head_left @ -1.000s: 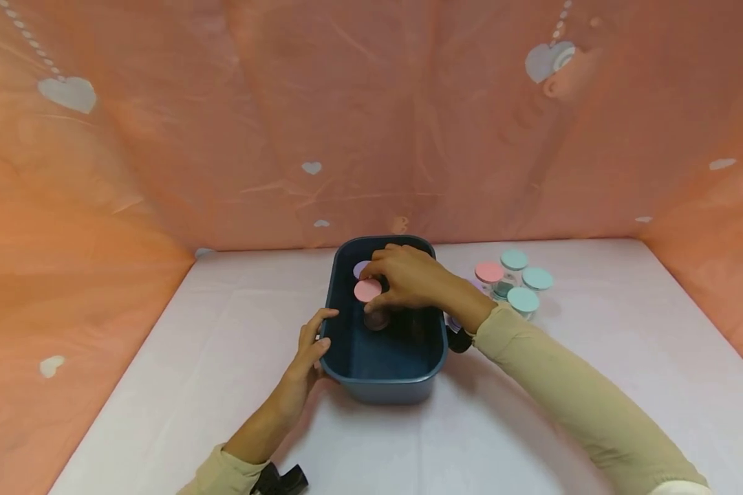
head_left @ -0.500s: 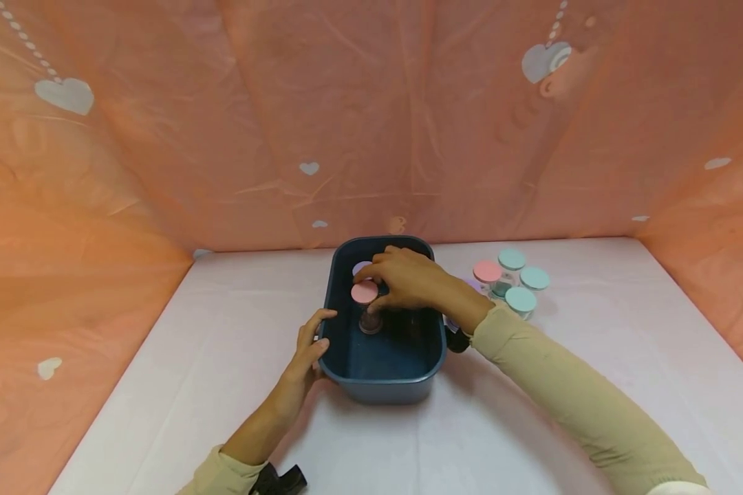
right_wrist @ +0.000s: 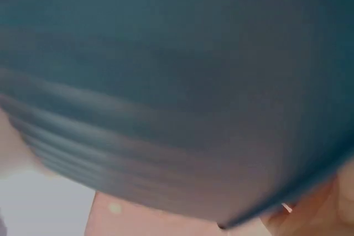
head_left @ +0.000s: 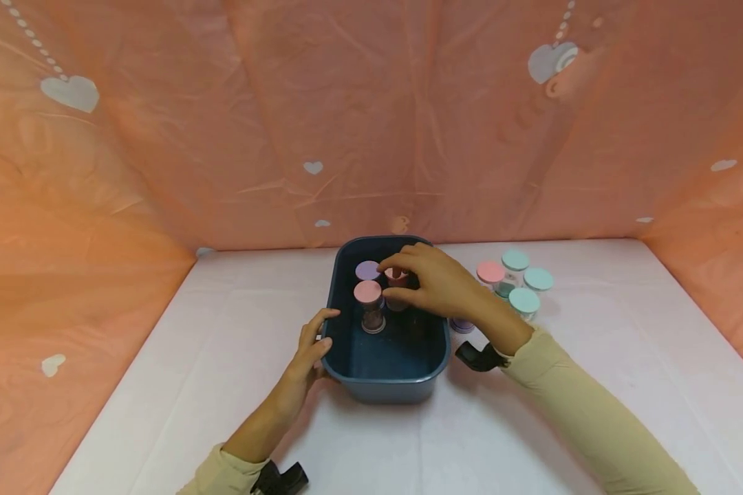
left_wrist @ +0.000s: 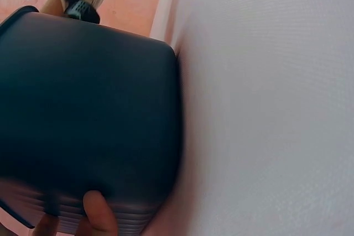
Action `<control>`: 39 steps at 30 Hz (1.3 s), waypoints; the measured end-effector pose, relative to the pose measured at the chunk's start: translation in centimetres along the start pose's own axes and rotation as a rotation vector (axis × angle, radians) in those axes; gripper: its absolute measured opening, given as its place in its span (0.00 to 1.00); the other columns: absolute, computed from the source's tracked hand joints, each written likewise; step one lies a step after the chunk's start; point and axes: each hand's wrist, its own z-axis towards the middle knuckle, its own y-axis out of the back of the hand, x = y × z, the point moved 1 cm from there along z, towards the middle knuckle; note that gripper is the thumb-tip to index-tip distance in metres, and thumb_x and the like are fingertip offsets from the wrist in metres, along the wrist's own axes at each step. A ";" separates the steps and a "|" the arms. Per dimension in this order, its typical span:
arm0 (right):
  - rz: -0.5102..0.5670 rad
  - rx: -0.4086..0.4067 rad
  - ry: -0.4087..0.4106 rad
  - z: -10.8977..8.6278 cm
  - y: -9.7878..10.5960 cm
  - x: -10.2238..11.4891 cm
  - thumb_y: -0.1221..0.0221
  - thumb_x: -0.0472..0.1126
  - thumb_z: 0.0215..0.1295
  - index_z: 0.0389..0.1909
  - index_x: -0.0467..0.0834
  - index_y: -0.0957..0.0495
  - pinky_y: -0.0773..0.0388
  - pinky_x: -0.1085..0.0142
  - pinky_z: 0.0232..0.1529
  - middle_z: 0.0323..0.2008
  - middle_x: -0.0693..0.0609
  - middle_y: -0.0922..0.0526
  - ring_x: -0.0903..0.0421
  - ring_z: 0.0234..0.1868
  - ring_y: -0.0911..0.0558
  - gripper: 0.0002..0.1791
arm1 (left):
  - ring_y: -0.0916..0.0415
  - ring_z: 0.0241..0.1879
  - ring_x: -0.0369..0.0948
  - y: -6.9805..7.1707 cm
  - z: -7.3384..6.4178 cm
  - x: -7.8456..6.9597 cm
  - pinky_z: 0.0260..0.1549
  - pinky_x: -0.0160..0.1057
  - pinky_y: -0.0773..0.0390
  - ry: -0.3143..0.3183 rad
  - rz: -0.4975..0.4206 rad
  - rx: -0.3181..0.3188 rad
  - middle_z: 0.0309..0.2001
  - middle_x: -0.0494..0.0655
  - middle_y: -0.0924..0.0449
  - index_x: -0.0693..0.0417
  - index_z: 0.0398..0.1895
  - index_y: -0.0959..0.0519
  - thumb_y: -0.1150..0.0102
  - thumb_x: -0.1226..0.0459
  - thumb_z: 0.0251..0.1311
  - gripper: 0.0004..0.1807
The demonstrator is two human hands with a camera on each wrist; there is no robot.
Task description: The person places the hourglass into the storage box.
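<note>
My left hand (head_left: 303, 350) grips the left side of a dark blue bin (head_left: 384, 393), its index finger and thumb reaching over the rim. In the left wrist view, fingertips (left_wrist: 99, 211) lie against the bin's ribbed outer wall. Inside the bin stand a pink-lidded jar (head_left: 368, 292), a purple-lidded jar (head_left: 368, 270) and a second pink-lidded jar (head_left: 397, 302), partly hidden by my right hand (head_left: 439, 282). That hand hovers in the bin with thumb and index finger spread, just right of the nearer pink-lidded jar. The right wrist view shows mostly the bin's outer wall (right_wrist: 166, 81).
On the table right of the bin stand several teal-lidded jars (head_left: 523, 300), another pink-lidded jar (head_left: 490, 272) and a purple jar (head_left: 462, 326). A pink-orange sheet (head_left: 371, 124) with white hearts closes off the back and sides.
My right hand has let go of the nearer pink-lidded jar, which now stands in the bin, and has drawn back to the right. The left hand and the bin have stayed put.
</note>
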 end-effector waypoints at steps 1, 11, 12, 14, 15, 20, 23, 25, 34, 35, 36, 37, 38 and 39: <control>0.014 -0.027 0.002 -0.5 0.2 -0.2 0.34 0.53 0.63 0.55 0.52 0.18 0.24 0.58 0.49 0.42 0.52 0.17 0.55 0.46 0.22 0.21 | 0.40 0.63 0.64 0.0 0.0 0.0 0.48 0.48 0.25 0.002 0.001 0.001 0.73 0.51 0.60 0.43 0.73 0.46 0.66 0.52 0.69 0.29; 0.109 -0.139 -0.110 -5.5 3.0 -2.0 0.36 0.52 0.65 0.55 0.54 0.19 0.24 0.56 0.49 0.46 0.56 0.20 0.57 0.51 0.24 0.18 | 0.45 0.68 0.62 0.1 0.0 0.1 0.53 0.51 0.28 0.002 0.026 0.000 0.75 0.49 0.62 0.39 0.73 0.46 0.66 0.50 0.70 0.28; 0.114 -0.139 -0.124 -5.8 3.0 -2.2 0.36 0.51 0.65 0.54 0.54 0.19 0.24 0.54 0.52 0.46 0.56 0.19 0.57 0.51 0.24 0.18 | 0.45 0.68 0.62 0.1 0.0 0.1 0.54 0.52 0.29 0.004 0.027 0.000 0.75 0.49 0.62 0.39 0.73 0.46 0.66 0.50 0.70 0.28; 0.122 -0.136 -0.140 -6.3 3.0 -2.8 0.36 0.49 0.65 0.54 0.52 0.18 0.26 0.53 0.54 0.47 0.55 0.18 0.55 0.51 0.23 0.17 | 0.46 0.68 0.61 0.1 -0.2 0.1 0.56 0.54 0.32 0.010 0.034 0.001 0.75 0.49 0.62 0.41 0.74 0.47 0.66 0.50 0.70 0.29; 0.117 -0.131 -0.141 -6.5 2.9 -3.0 0.35 0.48 0.65 0.53 0.51 0.18 0.27 0.53 0.54 0.47 0.55 0.18 0.54 0.51 0.22 0.17 | 0.46 0.69 0.61 0.2 -0.2 0.1 0.58 0.55 0.33 0.013 0.039 0.000 0.75 0.49 0.62 0.42 0.74 0.47 0.67 0.50 0.70 0.30; 0.078 -0.080 -0.117 -7.1 2.5 -4.4 0.35 0.47 0.64 0.52 0.48 0.18 0.27 0.53 0.52 0.48 0.53 0.17 0.52 0.51 0.22 0.16 | 0.47 0.69 0.60 0.3 -0.6 0.2 0.60 0.58 0.38 0.020 0.054 -0.003 0.75 0.49 0.62 0.42 0.74 0.47 0.67 0.51 0.70 0.30; 0.056 -0.048 -0.133 -7.3 2.6 -5.1 0.35 0.49 0.64 0.52 0.49 0.18 0.26 0.53 0.53 0.50 0.52 0.17 0.50 0.52 0.22 0.18 | 0.46 0.69 0.61 0.3 -0.6 0.2 0.60 0.57 0.37 0.015 0.051 -0.003 0.75 0.49 0.62 0.42 0.74 0.47 0.67 0.51 0.70 0.30; 0.046 -0.027 -0.157 -7.6 2.7 -5.5 0.35 0.51 0.64 0.53 0.50 0.19 0.27 0.52 0.53 0.51 0.52 0.18 0.50 0.52 0.22 0.19 | 0.47 0.69 0.61 0.3 -0.6 0.3 0.60 0.57 0.37 0.015 0.050 0.000 0.75 0.49 0.62 0.42 0.74 0.47 0.67 0.51 0.70 0.30; -0.021 0.066 -0.158 -7.6 3.3 -6.7 0.31 0.52 0.59 0.55 0.49 0.19 0.27 0.56 0.50 0.51 0.55 0.18 0.52 0.49 0.23 0.24 | 0.49 0.70 0.60 0.2 -0.2 0.4 0.60 0.57 0.37 0.016 0.059 0.004 0.75 0.48 0.62 0.42 0.75 0.48 0.67 0.49 0.71 0.31; -0.025 0.072 -0.160 -7.6 3.4 -6.8 0.30 0.52 0.58 0.56 0.49 0.20 0.27 0.56 0.50 0.52 0.54 0.19 0.52 0.50 0.24 0.25 | 0.49 0.70 0.60 0.2 -0.2 0.3 0.59 0.55 0.37 0.017 0.059 0.005 0.75 0.48 0.62 0.43 0.75 0.48 0.67 0.49 0.71 0.31; -0.024 0.078 -0.167 -7.6 3.4 -6.8 0.30 0.52 0.57 0.56 0.49 0.20 0.27 0.54 0.52 0.53 0.53 0.19 0.51 0.51 0.24 0.26 | 0.48 0.70 0.60 0.2 -0.1 0.3 0.59 0.54 0.36 0.016 0.059 0.005 0.75 0.48 0.62 0.43 0.75 0.48 0.67 0.49 0.71 0.31; -0.023 0.083 -0.175 -7.6 3.4 -6.9 0.30 0.52 0.57 0.57 0.48 0.20 0.27 0.52 0.54 0.55 0.52 0.21 0.51 0.53 0.25 0.27 | 0.47 0.70 0.60 0.2 -0.1 0.3 0.58 0.52 0.35 0.016 0.059 0.006 0.75 0.48 0.62 0.43 0.75 0.48 0.67 0.49 0.71 0.31; -0.020 0.085 -0.181 -7.6 3.4 -7.0 0.29 0.51 0.56 0.57 0.48 0.20 0.27 0.51 0.56 0.56 0.50 0.22 0.49 0.55 0.25 0.28 | 0.47 0.69 0.60 0.2 -0.1 0.3 0.57 0.51 0.34 0.017 0.058 0.007 0.75 0.48 0.61 0.42 0.75 0.48 0.67 0.49 0.71 0.30; -0.015 0.090 -0.187 -7.6 3.3 -7.0 0.29 0.51 0.56 0.58 0.48 0.21 0.28 0.49 0.57 0.57 0.49 0.23 0.48 0.57 0.27 0.28 | 0.47 0.69 0.60 0.3 -0.1 0.3 0.57 0.50 0.35 0.016 0.057 0.007 0.75 0.48 0.61 0.43 0.75 0.48 0.67 0.50 0.71 0.31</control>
